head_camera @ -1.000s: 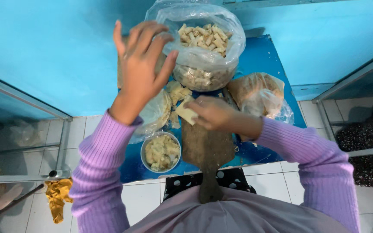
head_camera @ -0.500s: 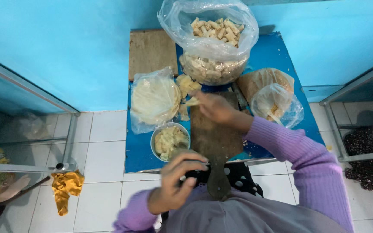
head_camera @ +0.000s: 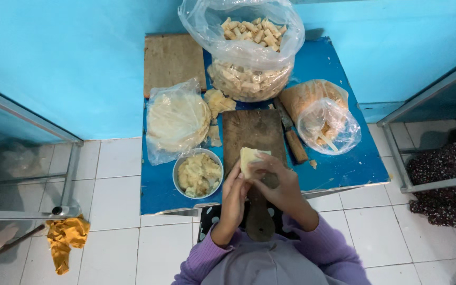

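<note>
Both of my hands meet over the near end of a dark wooden cutting board (head_camera: 253, 132) on a small blue table (head_camera: 344, 163). My right hand (head_camera: 278, 182) grips a pale yellow folded wrapper piece (head_camera: 250, 158), and my left hand (head_camera: 234, 198) presses against it from the left side. A metal bowl of yellowish filling (head_camera: 198, 173) sits just left of my hands. A bag of flat round wrappers (head_camera: 177, 119) lies behind the bowl.
A large clear bag full of rolled pieces (head_camera: 249, 50) stands at the back. A wooden-handled knife (head_camera: 293, 138) lies right of the board, beside a bag with scraps (head_camera: 327, 124). A second board (head_camera: 172, 60) lies back left. A yellow cloth (head_camera: 65, 237) is on the floor tiles.
My left hand dropped from high in the air down toward my lap, then rose to join my right hand on the wrapper piece. The view shifted lower.
</note>
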